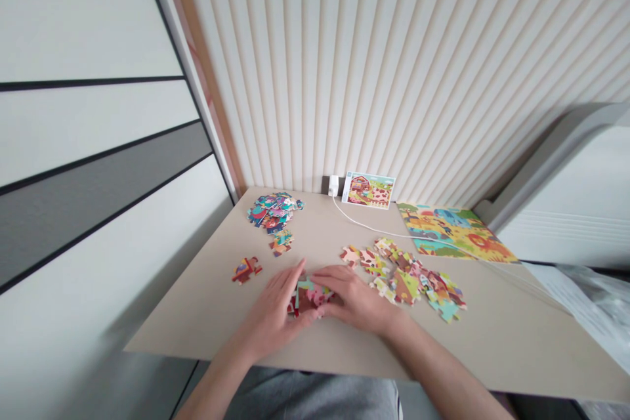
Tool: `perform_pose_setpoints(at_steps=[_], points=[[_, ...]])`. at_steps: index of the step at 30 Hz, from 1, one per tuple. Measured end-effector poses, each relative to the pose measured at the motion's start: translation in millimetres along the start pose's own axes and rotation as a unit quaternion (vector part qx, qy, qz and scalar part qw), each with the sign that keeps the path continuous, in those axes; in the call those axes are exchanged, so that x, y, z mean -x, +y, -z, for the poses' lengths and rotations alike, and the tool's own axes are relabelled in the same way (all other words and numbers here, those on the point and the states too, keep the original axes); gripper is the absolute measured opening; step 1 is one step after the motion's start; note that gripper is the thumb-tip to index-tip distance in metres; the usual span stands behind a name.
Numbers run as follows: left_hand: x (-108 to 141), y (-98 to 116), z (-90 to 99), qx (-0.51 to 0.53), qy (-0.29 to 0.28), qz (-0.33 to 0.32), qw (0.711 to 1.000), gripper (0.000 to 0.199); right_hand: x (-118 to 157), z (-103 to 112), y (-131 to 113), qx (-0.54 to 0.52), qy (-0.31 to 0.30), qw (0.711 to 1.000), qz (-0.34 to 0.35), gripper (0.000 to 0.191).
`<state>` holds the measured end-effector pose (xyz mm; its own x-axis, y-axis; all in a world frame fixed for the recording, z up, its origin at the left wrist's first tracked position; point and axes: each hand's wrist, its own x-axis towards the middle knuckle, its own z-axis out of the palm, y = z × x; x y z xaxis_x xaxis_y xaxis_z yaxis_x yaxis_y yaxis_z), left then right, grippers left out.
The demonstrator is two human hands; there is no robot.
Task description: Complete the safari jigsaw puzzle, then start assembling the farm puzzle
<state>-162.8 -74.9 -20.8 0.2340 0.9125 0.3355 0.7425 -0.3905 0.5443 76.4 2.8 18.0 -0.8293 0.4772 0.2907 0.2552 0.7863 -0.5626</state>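
Observation:
Low over the near middle of the table, my left hand (pixel 275 305) and my right hand (pixel 357 295) curve around a small heap of puzzle pieces (pixel 311 295). The pieces show pink, brown and mint green. Both thumbs come close together at the near side of the heap, and the fingers close around it from left and right. Part of the heap is hidden under my fingers. To the left of my left hand lies a red and purple puzzle piece (pixel 247 270), apart from the others.
Dark, colourful puzzle pieces (pixel 274 210) are piled at the back left, beside an orange and teal piece (pixel 281 243). More loose pieces (pixel 406 279) spread right. A farm picture card (pixel 368 189) leans on the wall near a charger (pixel 333 185) with a cable. An animal picture (pixel 455 233) lies far right.

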Motion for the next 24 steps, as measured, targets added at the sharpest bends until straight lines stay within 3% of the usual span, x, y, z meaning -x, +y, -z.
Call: perform_pose_setpoints(at_steps=[5, 8, 11, 18, 24], points=[[-3.4, 2.7, 1.2, -0.067, 0.047, 0.026, 0.996, 0.043, 5.3, -2.1, 2.6, 0.046, -0.004, 0.998, -0.046, 0.067], [-5.4, 4.7, 2.3, -0.085, 0.045, 0.023, 0.995, 0.032, 5.7, -5.0, 0.5, 0.044, -0.013, 0.997, -0.061, 0.065], [-6.5, 5.9, 3.8, -0.069, 0.036, 0.022, 0.997, 0.030, 4.1, -6.4, -3.1, 0.029, -0.020, 0.997, -0.075, 0.065], [-2.9, 2.7, 3.2, 0.032, 0.013, 0.039, 0.999, 0.038, 0.5, -12.4, -4.2, -0.005, -0.023, 0.995, -0.093, 0.089], [-1.3, -0.4, -3.2, 0.104, -0.003, 0.047, 0.993, 0.042, -0.3, -16.4, -6.1, -0.040, -0.023, 0.995, -0.086, 0.088]])
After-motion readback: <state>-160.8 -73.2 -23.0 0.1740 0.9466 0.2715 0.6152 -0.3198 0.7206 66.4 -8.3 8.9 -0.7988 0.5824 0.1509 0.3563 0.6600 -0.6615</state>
